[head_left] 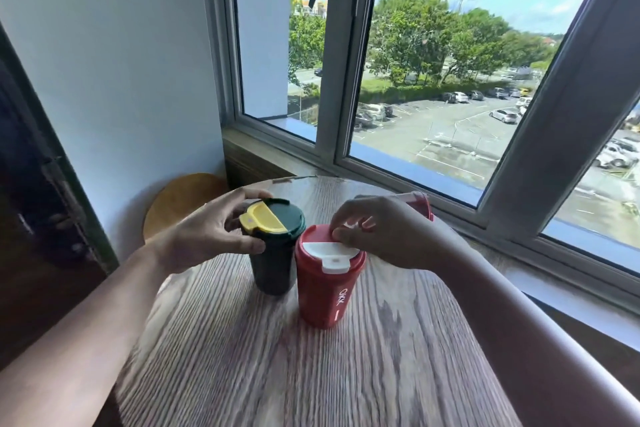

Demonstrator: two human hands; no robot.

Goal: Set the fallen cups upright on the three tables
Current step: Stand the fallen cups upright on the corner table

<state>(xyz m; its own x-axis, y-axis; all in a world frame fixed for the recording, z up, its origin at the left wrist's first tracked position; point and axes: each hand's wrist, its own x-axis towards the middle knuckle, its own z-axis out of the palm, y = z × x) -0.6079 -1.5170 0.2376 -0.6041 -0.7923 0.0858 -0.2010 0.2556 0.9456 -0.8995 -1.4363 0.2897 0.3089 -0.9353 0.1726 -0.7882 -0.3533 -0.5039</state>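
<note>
Here both cups stand upright, lids up: left hand (211, 232) grips the green cup (273, 253), right hand (384, 229) pinches the red cup (327, 284) lid.

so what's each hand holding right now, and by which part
The left hand grips the green cup around its lid rim. The right hand has its fingers on the red cup lid edge.

Bright daylight poured in through the window (433, 80) at the far right, leaving the left wall dim, while the near tabletop (311, 357) smeared with motion blur and the window frames bowed at the edges.
</note>
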